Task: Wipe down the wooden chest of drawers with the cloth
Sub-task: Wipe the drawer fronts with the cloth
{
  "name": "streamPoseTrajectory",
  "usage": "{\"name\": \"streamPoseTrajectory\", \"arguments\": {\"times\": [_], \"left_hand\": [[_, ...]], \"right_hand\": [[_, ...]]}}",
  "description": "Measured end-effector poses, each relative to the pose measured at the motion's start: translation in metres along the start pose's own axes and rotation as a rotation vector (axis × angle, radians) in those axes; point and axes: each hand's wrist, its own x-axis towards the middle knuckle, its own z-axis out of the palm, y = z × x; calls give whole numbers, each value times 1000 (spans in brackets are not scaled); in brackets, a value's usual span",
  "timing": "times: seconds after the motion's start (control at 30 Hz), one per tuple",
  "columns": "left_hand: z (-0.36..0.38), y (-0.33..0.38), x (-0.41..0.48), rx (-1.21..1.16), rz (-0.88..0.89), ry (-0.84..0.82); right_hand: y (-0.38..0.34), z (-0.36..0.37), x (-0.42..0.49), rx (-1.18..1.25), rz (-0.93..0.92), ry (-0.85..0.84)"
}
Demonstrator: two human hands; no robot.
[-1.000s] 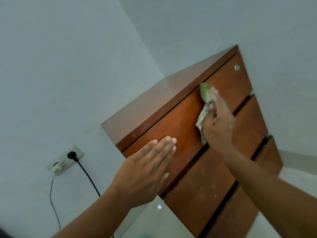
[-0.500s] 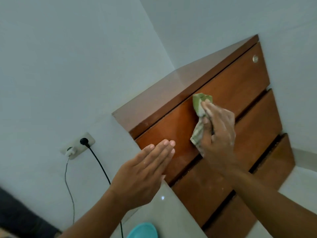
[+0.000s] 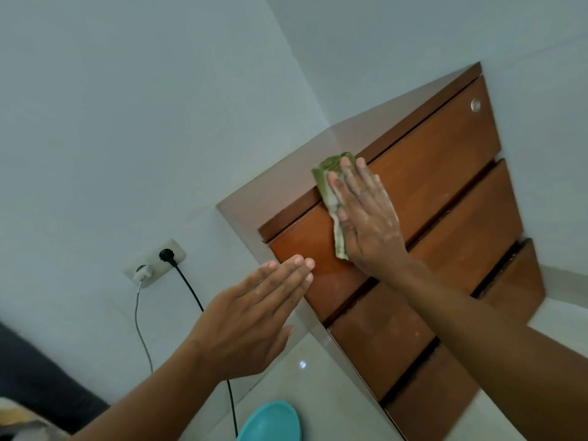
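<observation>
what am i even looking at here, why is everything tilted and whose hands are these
There is no robot here. A person wears a wide-angle camera on the head, which looks forward and down, so you see their own two arms reaching out; the tilt comes from the head's angle.

The brown piece is a wooden chest of drawers standing in a corner between white walls. The right hand presses a green cloth flat against the top drawer front, near its upper edge, with the fingers spread straight. The left hand is open, fingers straight and together, by the chest's left edge; whether it touches the wood I cannot tell.

On the wall at left is a socket with a black cable and a white charger plugged in. A turquoise dish lies on the floor below.
</observation>
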Motion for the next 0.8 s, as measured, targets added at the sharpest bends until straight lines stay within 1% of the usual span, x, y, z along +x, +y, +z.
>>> {"name": "streamPoseTrajectory", "arguments": {"times": [0.1, 0.17, 0.2, 0.23, 0.27, 0.3, 0.33, 0.37, 0.4, 0.43, 0.47, 0.5, 0.6, 0.7, 0.8], "left_hand": [[1, 1, 0, -12, -11, -20], [2, 1, 0, -26, -18, -26], [2, 1, 1, -35, -22, -27], [2, 2, 1, -44, -28, -28], [3, 2, 3, -50, -35, -26], [3, 2, 6, -51, -41, -21], [3, 2, 9, -46, -45, -15], [3, 0, 12, -38, -46, -9], [3, -1, 14, -25, -44, 0], [3, -2, 16, -11, -36, 11], [4, -3, 18, 2, -29, 20], [4, -4, 19, 9, -26, 23], [6, 1, 21, -9, -50, 11], [7, 9, 29, -28, -50, 14], [7, 14, 40, -26, -42, 35]], "right_hand": [[26, -3, 0, 23, 139, 88], [37, -11, 1, 56, 341, 158], [38, -16, 0, 83, 456, 219], [33, -21, -4, 130, 566, 283], [19, -23, -11, 159, 624, 318], [-2, -21, -22, 184, 609, 294], [-26, -15, -36, 203, 523, 215], [-49, -6, -52, 202, 396, 90], [-64, 2, -67, 150, 272, -25], [-64, 10, -79, 64, 168, -92], [-53, 14, -83, 0, 121, -101], [-39, 15, -84, -40, 154, -80], [-5, 8, -78, -40, 398, 4], [21, 6, -70, -60, 587, 109], [45, -15, -65, -81, 837, 254]]}}
